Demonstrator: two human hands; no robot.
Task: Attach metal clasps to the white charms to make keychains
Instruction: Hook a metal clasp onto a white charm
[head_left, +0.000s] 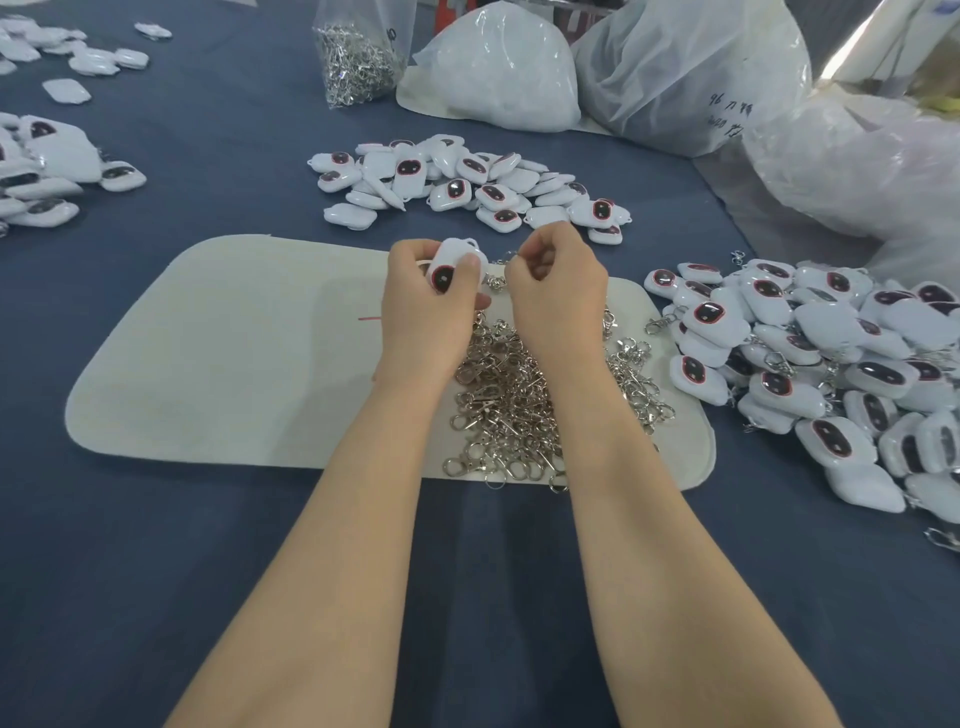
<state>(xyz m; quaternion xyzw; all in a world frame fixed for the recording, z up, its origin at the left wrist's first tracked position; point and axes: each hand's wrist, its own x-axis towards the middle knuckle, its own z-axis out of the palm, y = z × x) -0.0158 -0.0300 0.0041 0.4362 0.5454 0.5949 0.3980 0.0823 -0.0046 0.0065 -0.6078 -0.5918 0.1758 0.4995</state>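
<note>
My left hand (426, 306) grips a white charm (453, 264) with a dark red-rimmed oval on its face, held above the cream mat (234, 364). My right hand (558, 291) is close beside it and pinches a small metal clasp (501, 267) by its ring; the clasp hangs between the two hands, right next to the charm. Whether clasp and charm are joined is hidden by my fingers. A heap of loose silver clasps (514, 405) lies on the mat under my wrists.
Bare charms lie piled beyond the mat (467, 182). Charms with clasps are heaped at the right (810, 364), and more charms lie at the left (47, 166). A clear bag of clasps (358, 57) and big white plastic bags (691, 73) stand at the back on the blue cloth.
</note>
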